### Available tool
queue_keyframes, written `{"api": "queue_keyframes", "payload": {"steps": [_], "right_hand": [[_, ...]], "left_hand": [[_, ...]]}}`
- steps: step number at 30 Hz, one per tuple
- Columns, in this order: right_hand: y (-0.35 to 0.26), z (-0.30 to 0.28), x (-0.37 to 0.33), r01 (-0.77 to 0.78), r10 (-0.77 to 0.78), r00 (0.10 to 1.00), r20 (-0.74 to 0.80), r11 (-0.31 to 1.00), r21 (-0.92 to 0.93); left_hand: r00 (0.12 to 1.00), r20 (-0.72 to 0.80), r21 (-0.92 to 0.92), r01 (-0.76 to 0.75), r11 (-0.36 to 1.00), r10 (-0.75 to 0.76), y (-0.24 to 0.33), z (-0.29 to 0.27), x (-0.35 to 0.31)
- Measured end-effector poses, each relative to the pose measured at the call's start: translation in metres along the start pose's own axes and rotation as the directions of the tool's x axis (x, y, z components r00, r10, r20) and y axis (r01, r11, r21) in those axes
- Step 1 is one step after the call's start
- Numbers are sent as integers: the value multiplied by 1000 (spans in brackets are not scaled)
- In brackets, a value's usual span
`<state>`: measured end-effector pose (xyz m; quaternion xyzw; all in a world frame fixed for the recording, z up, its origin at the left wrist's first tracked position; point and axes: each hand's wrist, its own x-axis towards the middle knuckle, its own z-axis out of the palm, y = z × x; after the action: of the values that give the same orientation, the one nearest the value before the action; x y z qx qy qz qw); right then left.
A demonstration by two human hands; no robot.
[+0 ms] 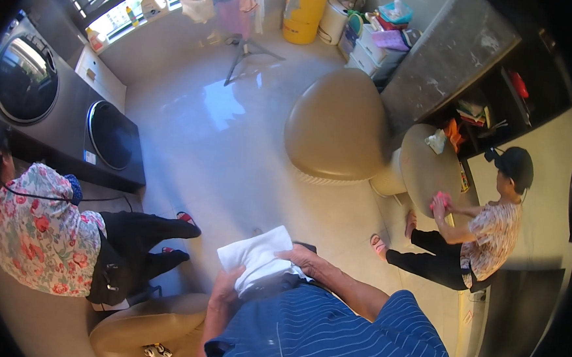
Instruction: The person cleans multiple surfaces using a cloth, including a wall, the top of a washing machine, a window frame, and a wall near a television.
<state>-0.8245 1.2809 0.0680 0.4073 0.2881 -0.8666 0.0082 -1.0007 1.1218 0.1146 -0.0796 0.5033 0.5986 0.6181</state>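
A folded white cloth (256,252), perhaps a towel, is held in front of my waist. My left hand (227,286) grips its lower left edge, fingers closed on the fabric. At the cloth's right edge, my right hand (299,257) also has its fingers closed on it. The upper part of the cloth sticks out flat beyond my hands, while the lower part is bunched against my blue striped shirt. A small dark object (307,247) shows just behind my right hand; its kind is hidden.
A large tan rounded seat (336,126) stands ahead, beside an oval table (424,164) where one person handles something pink (440,201). Another person in a floral shirt (53,236) sits at left, near dark front-loading machines (112,135). A drying stand (245,48) is farther off.
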Motion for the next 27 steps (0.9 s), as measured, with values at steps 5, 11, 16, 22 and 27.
{"api": "queue_keyframes", "payload": {"steps": [5,11,16,22,27], "right_hand": [[-32,18,19,-38,38,999,-9,999,21],[-76,15,37,-86,88,993,-76,996,34],[-130,17,73,-65,75,993,-92,992,105],[-200,7,114,18,-15,998,-60,998,53],[-241,-4,139,-22,39,993,-111,988,153]], "left_hand": [[999,-4,21,32,999,-32,26,-16,23],[995,3,48,102,994,-102,67,5,60],[997,-9,83,81,993,-80,119,35,100],[1000,3,55,31,998,-31,182,85,141],[996,-4,81,89,993,-89,205,101,185]]}}
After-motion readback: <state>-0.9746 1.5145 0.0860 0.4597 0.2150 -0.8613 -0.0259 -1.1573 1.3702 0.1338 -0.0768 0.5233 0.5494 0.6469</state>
